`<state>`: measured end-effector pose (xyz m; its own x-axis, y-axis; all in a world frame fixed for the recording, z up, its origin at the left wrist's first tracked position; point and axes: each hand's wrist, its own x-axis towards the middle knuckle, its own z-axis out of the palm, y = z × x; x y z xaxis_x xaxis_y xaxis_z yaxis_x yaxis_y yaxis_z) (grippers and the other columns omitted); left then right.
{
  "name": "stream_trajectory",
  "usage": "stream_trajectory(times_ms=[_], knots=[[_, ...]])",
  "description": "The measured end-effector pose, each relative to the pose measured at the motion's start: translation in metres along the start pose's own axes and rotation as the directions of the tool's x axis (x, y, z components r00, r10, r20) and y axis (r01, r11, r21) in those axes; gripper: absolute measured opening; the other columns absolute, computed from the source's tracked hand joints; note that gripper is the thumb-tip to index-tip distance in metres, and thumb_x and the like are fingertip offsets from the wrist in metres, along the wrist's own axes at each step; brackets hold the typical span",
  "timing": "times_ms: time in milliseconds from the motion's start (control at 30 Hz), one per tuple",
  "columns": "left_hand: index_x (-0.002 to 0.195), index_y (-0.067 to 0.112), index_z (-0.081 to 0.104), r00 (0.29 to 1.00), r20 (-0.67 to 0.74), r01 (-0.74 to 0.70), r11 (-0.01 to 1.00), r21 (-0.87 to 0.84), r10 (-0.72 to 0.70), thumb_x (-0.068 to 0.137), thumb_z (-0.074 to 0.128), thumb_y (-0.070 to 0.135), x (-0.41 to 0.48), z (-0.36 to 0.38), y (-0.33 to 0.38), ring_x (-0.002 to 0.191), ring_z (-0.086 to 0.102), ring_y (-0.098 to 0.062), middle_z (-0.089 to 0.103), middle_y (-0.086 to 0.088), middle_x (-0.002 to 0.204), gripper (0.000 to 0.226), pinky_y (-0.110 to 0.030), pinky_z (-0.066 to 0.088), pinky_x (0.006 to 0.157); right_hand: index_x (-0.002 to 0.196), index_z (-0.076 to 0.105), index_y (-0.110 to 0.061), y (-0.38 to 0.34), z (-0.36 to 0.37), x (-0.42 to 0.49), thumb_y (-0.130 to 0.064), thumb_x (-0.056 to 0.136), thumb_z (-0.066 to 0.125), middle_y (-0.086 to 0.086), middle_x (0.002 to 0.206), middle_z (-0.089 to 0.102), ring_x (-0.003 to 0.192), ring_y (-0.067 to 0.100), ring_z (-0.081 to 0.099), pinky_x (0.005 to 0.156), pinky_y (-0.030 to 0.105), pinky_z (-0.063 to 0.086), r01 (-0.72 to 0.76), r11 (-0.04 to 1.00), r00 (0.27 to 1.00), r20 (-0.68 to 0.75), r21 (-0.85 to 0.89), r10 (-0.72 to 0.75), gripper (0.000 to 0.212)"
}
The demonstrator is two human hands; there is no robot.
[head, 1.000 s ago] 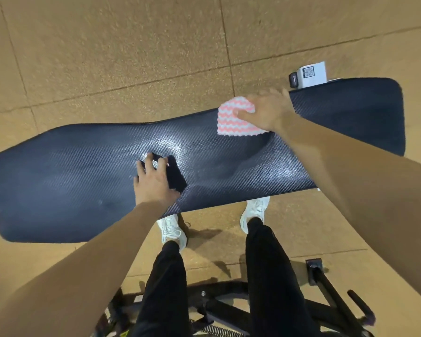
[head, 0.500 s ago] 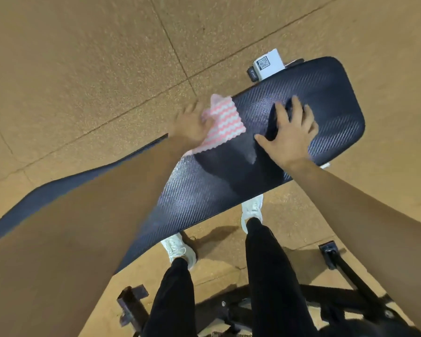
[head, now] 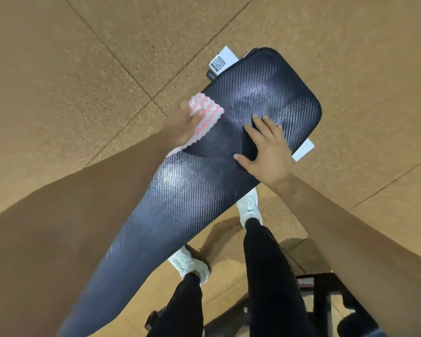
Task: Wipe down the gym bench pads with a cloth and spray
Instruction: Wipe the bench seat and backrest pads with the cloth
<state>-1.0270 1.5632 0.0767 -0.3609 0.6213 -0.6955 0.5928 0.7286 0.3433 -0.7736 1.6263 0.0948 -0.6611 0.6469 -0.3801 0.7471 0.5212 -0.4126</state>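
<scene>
Pink-and-white zigzag cloth (head: 208, 113) is bunched in my left hand (head: 185, 125), thumb on top and fingers curled round it. It sits right at the far long edge of the dark woven-texture vinyl bench pad (head: 180, 203), partly lying on the surface and partly hanging past the rim. My right hand (head: 269, 152) lies flat on the pad near its rounded end, fingers straight and spread, holding nothing; I judge it is bracing the bench. Pale sheens show on the pad below the cloth and toward the rounded end, but I cannot tell whether that is wet spray or only lamp glare. No spray bottle is in view. I judge the wiping to be under way at this end, with the edge in hand now. The long stretch of pad running back under my left arm is largely hidden, so I cannot say if it is done. A small white box with a printed code (head: 221, 61) pokes out from behind the pad's end corner, against the tan speckled floor (head: 83, 69).
</scene>
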Motion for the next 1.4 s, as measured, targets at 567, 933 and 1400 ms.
stream_trajectory(times_ms=[567, 933, 1400], knots=[[0.162, 0.010, 0.007, 0.955, -0.125, -0.164, 0.833, 0.529, 0.268, 0.106, 0.024, 0.057, 0.071, 0.016, 0.150, 0.143, 0.032, -0.041, 0.027, -0.022, 0.160, 0.075, -0.053, 0.027, 0.116, 0.155, 0.036, -0.029, 0.081, -0.003, -0.039, -0.009, 0.082, 0.082, -0.026, 0.164, -0.003, 0.135, 0.021, 0.054, 0.104, 0.039, 0.053, -0.209, 0.676, 0.937, -0.053, 0.707, 0.344, 0.088], [0.132, 0.016, 0.058, 0.839, 0.180, -0.467, 0.508, 0.724, 0.514, 0.106, 0.016, 0.057, 0.080, 0.044, 0.225, 0.131, 0.045, -0.036, 0.059, -0.008, 0.137, 0.064, -0.060, 0.022, 0.112, 0.141, 0.053, -0.023, 0.088, -0.008, -0.051, -0.003, 0.088, 0.074, -0.005, 0.136, 0.062, 0.116, 0.019, 0.067, 0.097, 0.028, 0.055, -0.373, 0.145, 0.828, 0.259, 0.916, 0.497, 0.060], [0.164, 0.025, 0.014, 0.690, 0.224, -0.594, 0.362, 0.719, 0.688, 0.104, 0.028, 0.052, 0.032, 0.109, 0.222, 0.142, 0.038, -0.029, 0.052, -0.002, 0.143, 0.067, -0.058, 0.014, 0.123, 0.107, 0.066, -0.012, 0.123, -0.006, -0.094, 0.012, 0.090, 0.060, 0.012, 0.109, 0.067, 0.094, 0.021, 0.068, 0.080, 0.026, 0.055, -0.458, -0.220, 0.583, 0.478, 0.862, 0.657, 0.030]])
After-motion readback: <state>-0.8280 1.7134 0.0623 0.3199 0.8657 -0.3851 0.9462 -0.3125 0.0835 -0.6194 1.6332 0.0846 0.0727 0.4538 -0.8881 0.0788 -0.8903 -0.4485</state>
